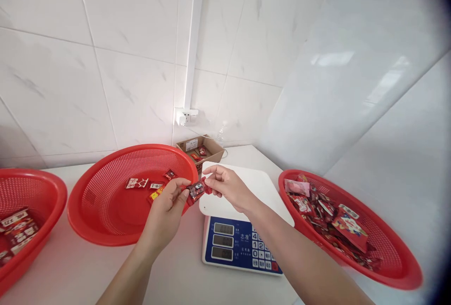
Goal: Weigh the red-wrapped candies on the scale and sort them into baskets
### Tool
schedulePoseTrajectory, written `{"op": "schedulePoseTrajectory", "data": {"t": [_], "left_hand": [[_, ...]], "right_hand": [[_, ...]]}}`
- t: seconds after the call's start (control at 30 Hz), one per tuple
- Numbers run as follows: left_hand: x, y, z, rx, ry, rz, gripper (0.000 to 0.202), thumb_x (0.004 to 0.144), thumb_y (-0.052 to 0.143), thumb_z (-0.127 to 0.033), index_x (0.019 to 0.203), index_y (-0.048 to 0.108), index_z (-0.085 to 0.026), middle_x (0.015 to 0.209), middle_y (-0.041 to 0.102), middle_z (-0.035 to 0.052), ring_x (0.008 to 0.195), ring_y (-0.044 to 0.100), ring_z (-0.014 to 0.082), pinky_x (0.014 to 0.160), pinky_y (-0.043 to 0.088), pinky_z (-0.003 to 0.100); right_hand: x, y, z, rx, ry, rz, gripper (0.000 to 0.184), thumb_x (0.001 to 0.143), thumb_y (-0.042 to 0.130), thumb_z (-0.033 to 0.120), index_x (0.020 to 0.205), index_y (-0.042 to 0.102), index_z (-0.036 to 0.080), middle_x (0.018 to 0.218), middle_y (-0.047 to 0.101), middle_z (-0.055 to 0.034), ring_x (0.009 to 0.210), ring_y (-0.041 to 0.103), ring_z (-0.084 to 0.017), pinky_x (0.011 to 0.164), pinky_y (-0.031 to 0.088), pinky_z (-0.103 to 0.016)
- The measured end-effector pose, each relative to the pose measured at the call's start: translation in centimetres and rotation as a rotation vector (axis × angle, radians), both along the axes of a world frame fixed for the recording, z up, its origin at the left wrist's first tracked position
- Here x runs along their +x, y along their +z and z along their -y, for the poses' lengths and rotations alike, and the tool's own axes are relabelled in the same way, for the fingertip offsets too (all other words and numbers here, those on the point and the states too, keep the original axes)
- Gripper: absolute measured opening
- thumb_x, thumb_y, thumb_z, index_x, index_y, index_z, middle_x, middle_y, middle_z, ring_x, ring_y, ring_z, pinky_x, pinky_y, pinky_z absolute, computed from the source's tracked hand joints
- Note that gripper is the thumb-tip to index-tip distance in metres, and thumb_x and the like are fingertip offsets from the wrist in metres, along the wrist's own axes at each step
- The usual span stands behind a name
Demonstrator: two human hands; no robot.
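A small, red, glossy film packet (197, 190) with crimped ends and a dark printed panel is held in mid-air, in front of the gap between a basket and a scale. It is roughly rectangular; its long axis slants, one end pointing to the lower left, the other to the upper right. The left hand (167, 206) pinches the lower-left end between thumb and fingers; the right hand (228, 185) pinches the upper-right end.

Behind and left of the packet stands a round, red plastic basket (98, 187) with perforated walls, holding a few loose wrapped packets, among them a white-and-red flat packet (136, 183). A similar red plastic basket at far left (56, 206) contains white-and-red packets. The oval-looking red plastic basket at right (396, 253) holds a mixed heap of shiny wrappers. A brown, open-topped cardboard box (214, 155) contains small red packets. The white electronic scale with a blue keypad panel (237, 248) stands on the smooth white table (179, 272).
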State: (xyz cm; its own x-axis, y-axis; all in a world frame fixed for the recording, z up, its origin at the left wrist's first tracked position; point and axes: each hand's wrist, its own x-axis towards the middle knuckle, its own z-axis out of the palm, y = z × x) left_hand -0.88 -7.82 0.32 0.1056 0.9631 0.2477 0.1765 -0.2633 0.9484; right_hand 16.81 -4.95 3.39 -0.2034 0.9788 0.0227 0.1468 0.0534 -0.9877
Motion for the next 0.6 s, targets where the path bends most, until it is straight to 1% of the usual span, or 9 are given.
{"op": "schedulePoseTrajectory", "data": {"t": [0.07,0.13,0.23,0.3,0.4,0.5,0.6], "left_hand": [[0.1,-0.1,0.0,-0.001,0.004,0.041,0.022,0.087,0.046,-0.036,0.102,0.053,-0.022,0.093,0.068,0.0035,0.092,0.064,0.0193,0.080,0.050,0.033],[0.2,-0.2,0.0,-0.002,0.019,0.063,0.023,0.086,0.048,-0.037,0.103,0.051,-0.023,0.089,0.067,0.0023,0.091,0.063,0.0191,0.079,0.049,0.033],[0.1,-0.2,0.1,0.004,0.047,0.038,0.024,0.087,0.048,-0.039,0.104,0.051,-0.023,0.077,0.064,-0.0005,0.079,0.061,0.0178,0.073,0.047,0.032],[0.0,-0.2,0.1,0.012,0.052,0.023,0.025,0.087,0.047,-0.039,0.104,0.052,-0.023,0.072,0.061,-0.0016,0.072,0.059,0.0167,0.069,0.047,0.031],[0.0,-0.1,0.0,0.019,0.042,0.023,0.022,0.085,0.047,-0.038,0.096,0.057,-0.022,0.076,0.061,-0.0003,0.070,0.057,0.0160,0.068,0.048,0.031],[0.1,0.2,0.1,0.017,0.039,0.020,0.022,0.085,0.047,-0.038,0.089,0.061,-0.022,0.078,0.062,0.0007,0.073,0.058,0.0169,0.072,0.049,0.032],[0.2,0.5,0.3,-0.005,0.014,0.029,0.025,0.085,0.048,-0.041,0.092,0.062,-0.022,0.081,0.064,0.0012,0.078,0.060,0.0175,0.074,0.050,0.033]], "right_hand": [[-0.3,-0.1,0.0,0.026,-0.037,-0.013,0.022,0.069,0.065,0.027,0.087,0.056,0.020,0.061,0.055,0.0053,0.049,0.045,-0.007,0.045,0.032,-0.021],[-0.6,-0.3,0.0,0.056,-0.063,-0.027,0.019,0.069,0.063,0.027,0.085,0.053,0.020,0.061,0.055,0.0057,0.049,0.045,-0.007,0.046,0.032,-0.022],[-0.9,-0.5,-0.1,0.102,-0.083,-0.013,0.016,0.070,0.061,0.026,0.082,0.050,0.021,0.061,0.056,0.0061,0.050,0.047,-0.008,0.049,0.035,-0.023],[-0.9,-0.7,-0.1,0.124,-0.082,0.016,0.016,0.072,0.060,0.026,0.082,0.049,0.022,0.063,0.056,0.0058,0.053,0.049,-0.009,0.051,0.038,-0.023],[-0.7,-1.1,0.0,0.137,-0.056,0.053,0.016,0.075,0.059,0.027,0.088,0.050,0.022,0.071,0.058,0.0038,0.060,0.053,-0.011,0.056,0.042,-0.025],[-0.4,-1.3,0.3,0.128,-0.001,0.046,0.027,0.075,0.061,0.026,0.100,0.053,0.023,0.083,0.057,0.0019,0.067,0.056,-0.011,0.064,0.047,-0.029],[0.1,-1.2,0.6,0.084,0.043,-0.019,0.035,0.071,0.062,0.023,0.105,0.053,0.023,0.086,0.055,0.0018,0.069,0.057,-0.011,0.067,0.048,-0.030]]}}
